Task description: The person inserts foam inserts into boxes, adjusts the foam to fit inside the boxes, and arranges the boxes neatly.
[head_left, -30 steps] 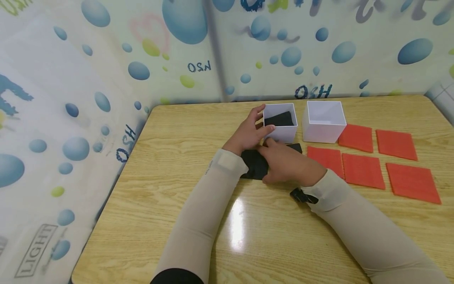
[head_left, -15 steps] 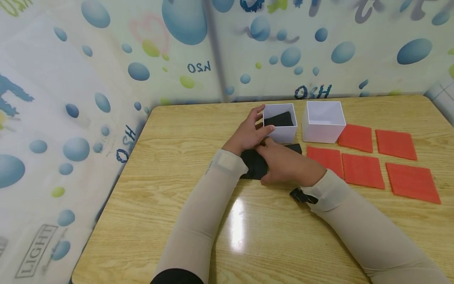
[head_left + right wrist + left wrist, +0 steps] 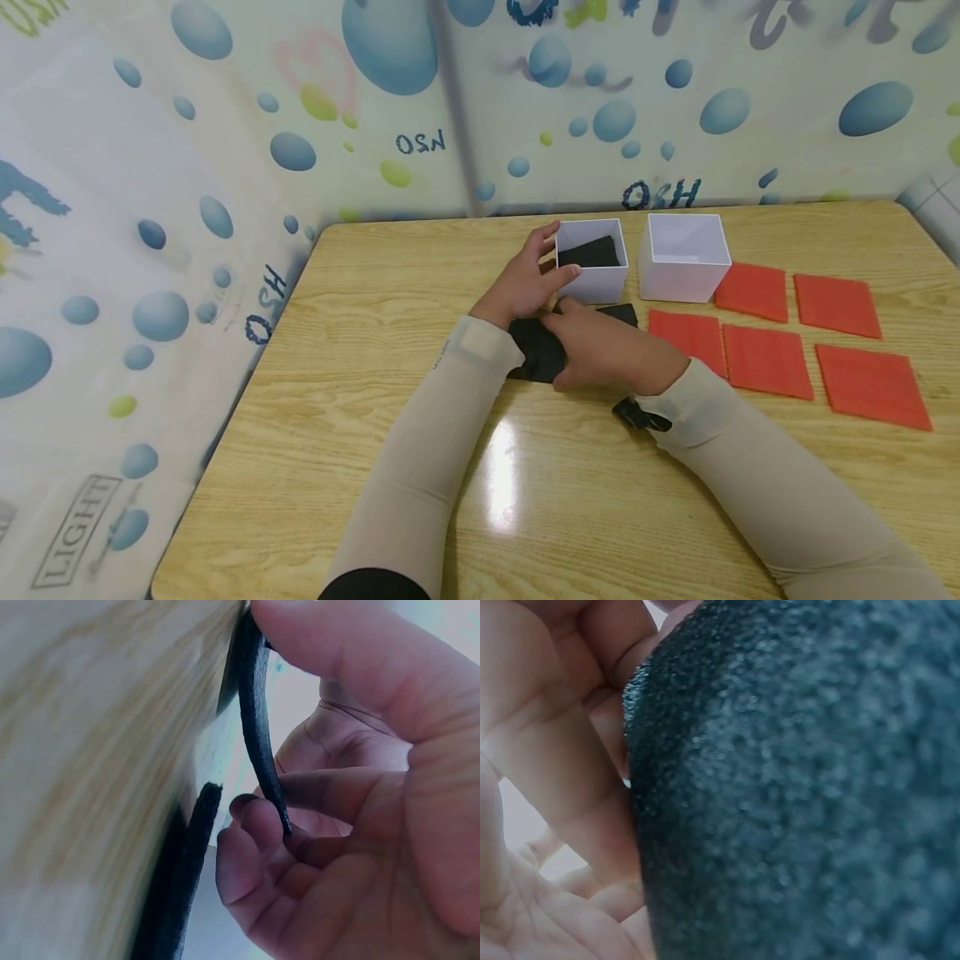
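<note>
My left hand [image 3: 522, 282] holds the left white box [image 3: 600, 287], its thumb over the front rim and its other fingers along the left side. A black piece [image 3: 592, 252] leans inside that box. Just in front, my right hand [image 3: 603, 343] pinches a bent black foam-like sheet [image 3: 538, 350]. In the right wrist view this sheet [image 3: 257, 720] curves between thumb and fingers, raised off the wood. Another black piece [image 3: 621, 313] lies on the table behind the right hand, mostly hidden by it. Black textured surface [image 3: 795, 780] fills much of the left wrist view.
A second white box [image 3: 684, 279] stands to the right of the first. Several red squares [image 3: 768, 360] lie flat on the right part of the wooden table [image 3: 375, 317]. A patterned wall sheet [image 3: 615, 150] rises behind the table's back edge.
Both hands stay almost in place. The front edge of the black sheet in my right hand dips very slightly toward me.
</note>
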`<act>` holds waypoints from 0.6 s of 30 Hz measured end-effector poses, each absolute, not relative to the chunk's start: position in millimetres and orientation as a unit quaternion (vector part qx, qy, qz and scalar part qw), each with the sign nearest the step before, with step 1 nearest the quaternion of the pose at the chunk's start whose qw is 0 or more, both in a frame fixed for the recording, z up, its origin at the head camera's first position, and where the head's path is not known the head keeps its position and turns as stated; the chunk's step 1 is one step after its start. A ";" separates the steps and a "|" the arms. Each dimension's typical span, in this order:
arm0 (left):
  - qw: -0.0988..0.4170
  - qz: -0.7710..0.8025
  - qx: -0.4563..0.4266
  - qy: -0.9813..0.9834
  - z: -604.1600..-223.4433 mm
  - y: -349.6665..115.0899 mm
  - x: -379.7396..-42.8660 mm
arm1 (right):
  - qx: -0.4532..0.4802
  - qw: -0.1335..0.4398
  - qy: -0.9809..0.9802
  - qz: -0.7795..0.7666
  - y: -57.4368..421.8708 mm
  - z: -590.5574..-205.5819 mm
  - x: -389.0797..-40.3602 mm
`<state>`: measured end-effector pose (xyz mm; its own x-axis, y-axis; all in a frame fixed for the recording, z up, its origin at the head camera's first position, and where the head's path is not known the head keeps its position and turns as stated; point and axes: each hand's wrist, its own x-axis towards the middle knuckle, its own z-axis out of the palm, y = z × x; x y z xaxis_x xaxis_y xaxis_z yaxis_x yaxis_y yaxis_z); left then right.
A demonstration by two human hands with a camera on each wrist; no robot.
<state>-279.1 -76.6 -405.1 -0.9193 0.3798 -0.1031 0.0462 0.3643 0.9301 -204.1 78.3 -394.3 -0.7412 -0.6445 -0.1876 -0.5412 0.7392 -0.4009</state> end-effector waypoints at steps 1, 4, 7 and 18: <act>0.153 0.548 0.130 0.812 -404.9 -76.6 -279.0 | -0.322 0.162 0.919 -0.161 78.3 -394.5 -204.1; 0.154 0.549 0.126 0.812 -404.2 -76.3 -278.5 | -0.321 0.175 0.916 -0.164 78.5 -394.4 -203.6; 0.154 0.548 0.126 0.813 -403.5 -75.9 -278.0 | -0.319 0.182 0.915 -0.166 78.8 -394.8 -202.8; 0.152 0.544 0.122 0.816 -403.8 -75.3 -278.3 | -0.324 0.165 0.919 -0.151 79.0 -394.5 -201.9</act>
<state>-278.3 -75.3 -403.8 -0.9243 0.3641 -0.1146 0.0340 0.3774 0.9254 -201.9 79.0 -394.5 -0.7352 -0.6461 -0.2052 -0.5467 0.7441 -0.3840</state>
